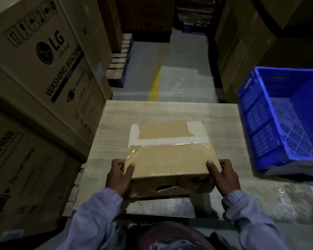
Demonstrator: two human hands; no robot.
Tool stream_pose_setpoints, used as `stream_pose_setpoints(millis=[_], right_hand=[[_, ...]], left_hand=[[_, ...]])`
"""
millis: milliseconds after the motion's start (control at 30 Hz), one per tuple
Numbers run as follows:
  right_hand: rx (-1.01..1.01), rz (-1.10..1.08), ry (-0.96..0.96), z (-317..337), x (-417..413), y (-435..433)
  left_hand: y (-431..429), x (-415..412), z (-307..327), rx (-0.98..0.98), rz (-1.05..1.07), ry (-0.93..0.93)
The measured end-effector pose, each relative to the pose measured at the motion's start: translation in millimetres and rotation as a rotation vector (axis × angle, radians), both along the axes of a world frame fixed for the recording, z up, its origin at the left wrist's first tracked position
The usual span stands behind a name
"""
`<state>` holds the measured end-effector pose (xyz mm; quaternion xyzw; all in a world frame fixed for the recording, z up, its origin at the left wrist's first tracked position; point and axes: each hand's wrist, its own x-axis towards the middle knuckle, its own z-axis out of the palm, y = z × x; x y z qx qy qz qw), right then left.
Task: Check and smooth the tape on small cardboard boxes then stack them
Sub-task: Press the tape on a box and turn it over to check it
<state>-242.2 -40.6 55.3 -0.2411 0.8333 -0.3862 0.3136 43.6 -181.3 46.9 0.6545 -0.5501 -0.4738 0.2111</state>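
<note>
On the pale wood-grain counter, at 6 o'clock, a flat brown cardboard box with glossy clear tape, torn front, gripped by left hand and right hand; perforated blue plastic crate at 3 o'clock.

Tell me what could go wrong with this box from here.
1. The small cardboard box has a torn gash along its near side, between the left hand and the right hand. Squeezing there could widen it.
2. The clear tape looks wrinkled at both side edges. Left unsmoothed, it may lift.
3. Under a stack, the torn wall might buckle.
</note>
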Motion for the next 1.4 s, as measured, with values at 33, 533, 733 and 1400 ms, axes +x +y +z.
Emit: stream_pose_setpoints(millis=[33, 533, 733, 1400], right_hand=[[0.014, -0.008, -0.002, -8.0, 1.7, 5.6], [0.110, -0.227, -0.135, -51.3, 18.6, 22.1], [0.168, -0.479, -0.347, -63.2, 42.2, 24.1], [0.078, -0.323, -0.799, -56.3, 73.0, 1.8]], left_hand=[[5.1, 2.5, -5.9, -0.001, -0.007, -0.003], [-21.2, -13.8, -24.3, -0.279, -0.363, -0.295], [-82.2, -56.3, -20.7, -0.462, -0.789, -0.535], [-92.4, -44.3, -16.7, -0.308, -0.921, -0.745]])
